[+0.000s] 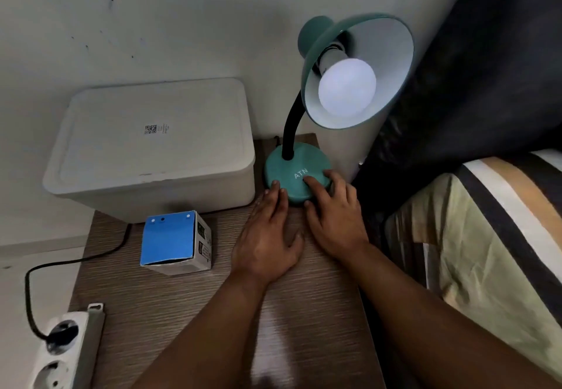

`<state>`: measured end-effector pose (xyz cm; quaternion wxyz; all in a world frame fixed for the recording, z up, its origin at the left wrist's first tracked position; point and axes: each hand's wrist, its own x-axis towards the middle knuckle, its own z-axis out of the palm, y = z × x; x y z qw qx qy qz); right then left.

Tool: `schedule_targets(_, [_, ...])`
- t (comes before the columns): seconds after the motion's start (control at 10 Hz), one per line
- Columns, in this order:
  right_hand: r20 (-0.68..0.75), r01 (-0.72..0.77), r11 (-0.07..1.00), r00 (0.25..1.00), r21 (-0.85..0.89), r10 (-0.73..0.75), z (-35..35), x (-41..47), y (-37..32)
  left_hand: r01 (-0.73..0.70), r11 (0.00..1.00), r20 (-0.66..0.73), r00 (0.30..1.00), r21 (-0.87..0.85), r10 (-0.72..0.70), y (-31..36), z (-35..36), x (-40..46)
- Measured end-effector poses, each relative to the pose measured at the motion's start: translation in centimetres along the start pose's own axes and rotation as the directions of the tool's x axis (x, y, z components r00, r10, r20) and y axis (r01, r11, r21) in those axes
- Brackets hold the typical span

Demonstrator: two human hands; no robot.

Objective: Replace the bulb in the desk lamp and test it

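A teal desk lamp stands at the far right corner of the wooden table (188, 312). Its round base (292, 172) carries the letters ATN, and a black bendy neck rises to the shade (395, 53). A white round bulb (346, 87) sits screwed in the shade and glows faintly. My left hand (267, 236) lies flat on the table with its fingertips touching the base's front left edge. My right hand (334, 218) rests on the base's front right, its index finger pressing on top near the letters. Neither hand holds anything.
A blue and white bulb box (176, 242) lies left of my hands. Behind it stands a white lidded bin (152, 142). A white power strip (60, 349) with a black plug and cord sits at the front left corner. A striped bed (486, 236) borders the right.
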<state>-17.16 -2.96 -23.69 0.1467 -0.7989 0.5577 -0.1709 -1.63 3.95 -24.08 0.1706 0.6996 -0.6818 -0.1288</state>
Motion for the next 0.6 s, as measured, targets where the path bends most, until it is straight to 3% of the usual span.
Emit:
schedule_targets(0.3, [0.058, -0.036, 0.999, 0.998, 0.005, 0.036, -0.6, -0.1, -0.6, -0.001, 1.000, 0.021, 1.000, 0.005, 0.001, -0.4, 0.4, 0.2])
schedule_targets(0.5, [0.179, -0.046, 0.999, 0.983, 0.019, 0.042, -2.3, -1.4, -1.0, 0.031, 0.986, 0.112, 0.994, -0.166, -0.013, 0.1, -1.1, 0.2])
schedule_targets(0.6, [0.173, -0.046, 0.997, 0.984, 0.065, 0.034, -3.0, -2.9, -1.4, 0.064, 0.971, 0.082, 0.996, -0.232, -0.046, 0.7, -1.9, -1.1])
